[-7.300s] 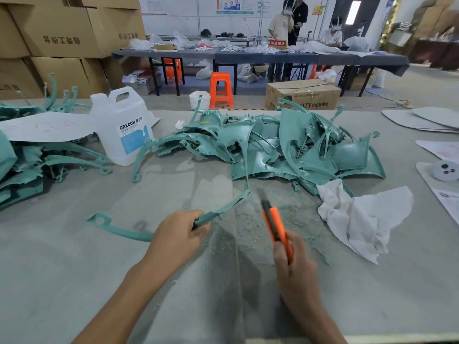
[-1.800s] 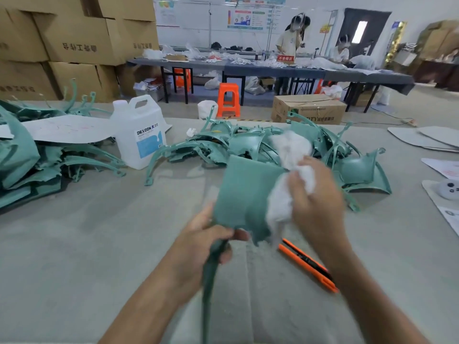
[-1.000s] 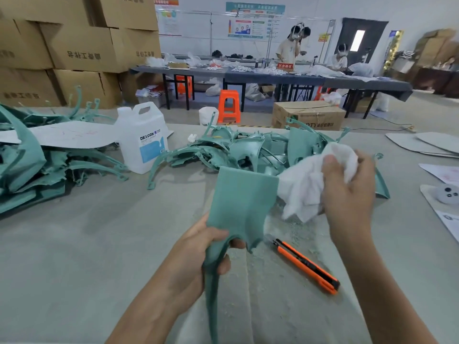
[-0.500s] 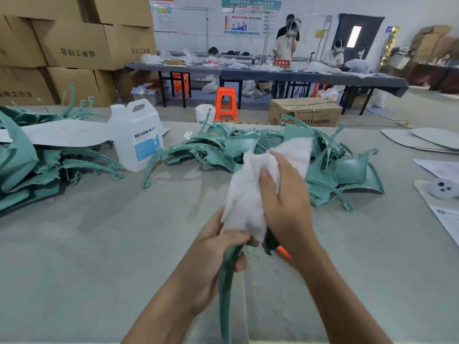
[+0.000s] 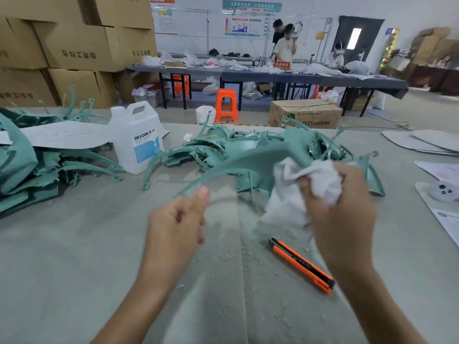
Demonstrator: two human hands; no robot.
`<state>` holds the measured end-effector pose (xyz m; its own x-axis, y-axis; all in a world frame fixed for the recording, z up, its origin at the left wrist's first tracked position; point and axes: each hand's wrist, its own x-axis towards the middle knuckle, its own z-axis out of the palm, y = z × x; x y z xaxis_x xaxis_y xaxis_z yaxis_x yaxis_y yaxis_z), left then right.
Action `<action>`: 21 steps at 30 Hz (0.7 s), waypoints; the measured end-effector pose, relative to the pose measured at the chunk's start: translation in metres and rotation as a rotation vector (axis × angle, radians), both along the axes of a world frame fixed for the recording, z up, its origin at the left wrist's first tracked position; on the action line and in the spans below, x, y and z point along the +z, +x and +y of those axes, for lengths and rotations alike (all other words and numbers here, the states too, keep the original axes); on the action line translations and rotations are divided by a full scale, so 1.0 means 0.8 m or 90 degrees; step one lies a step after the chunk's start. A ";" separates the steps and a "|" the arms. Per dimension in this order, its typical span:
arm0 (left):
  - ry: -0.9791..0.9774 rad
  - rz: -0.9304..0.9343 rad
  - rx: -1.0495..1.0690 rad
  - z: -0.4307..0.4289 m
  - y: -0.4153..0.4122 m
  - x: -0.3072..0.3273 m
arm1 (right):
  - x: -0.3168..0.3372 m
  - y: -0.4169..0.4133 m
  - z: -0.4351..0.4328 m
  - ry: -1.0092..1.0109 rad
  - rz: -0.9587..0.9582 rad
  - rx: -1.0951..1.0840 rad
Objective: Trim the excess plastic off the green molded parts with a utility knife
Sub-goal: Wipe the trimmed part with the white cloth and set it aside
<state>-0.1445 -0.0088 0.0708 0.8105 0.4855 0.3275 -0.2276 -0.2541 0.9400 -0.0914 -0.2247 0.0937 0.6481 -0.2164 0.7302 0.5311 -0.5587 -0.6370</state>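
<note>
Left hand (image 5: 176, 224) curled, blurred. I read it as pinching thin end of part (image 5: 248, 165), mid-frame. Right hand (image 5: 342, 209) bunches cloth (image 5: 293, 192) at wide end. Knife (image 5: 301, 265) lies lower right on table (image 5: 74, 269). I'd wipe along edge with firm grip, then check for burrs.

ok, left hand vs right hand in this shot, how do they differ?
The left hand holds the thin end of a green part; the right hand grips a bunched white cloth. The left hand is blurred; the right hand less so. The left hand is at the part's narrow tip; the right hand is at its wide end. Shared: neither holds the knife, which lies on the table.
</note>
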 end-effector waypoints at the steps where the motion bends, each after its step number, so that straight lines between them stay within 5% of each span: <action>1: -0.047 0.054 -0.053 -0.015 0.000 -0.004 | -0.014 -0.015 0.013 -0.036 -0.025 0.030; 6: -0.616 0.189 -0.496 -0.038 -0.002 -0.002 | -0.089 -0.078 0.058 -0.236 -0.127 0.266; 10: -0.639 0.180 -0.549 -0.032 -0.009 -0.010 | -0.096 -0.090 0.060 -0.249 -0.071 0.417; 14: -0.616 0.187 -0.574 -0.044 -0.034 -0.025 | -0.066 -0.081 0.052 -0.106 -0.011 0.463; 21: -0.724 0.118 -0.549 -0.065 -0.055 -0.027 | -0.038 -0.043 0.061 -0.169 -0.122 0.237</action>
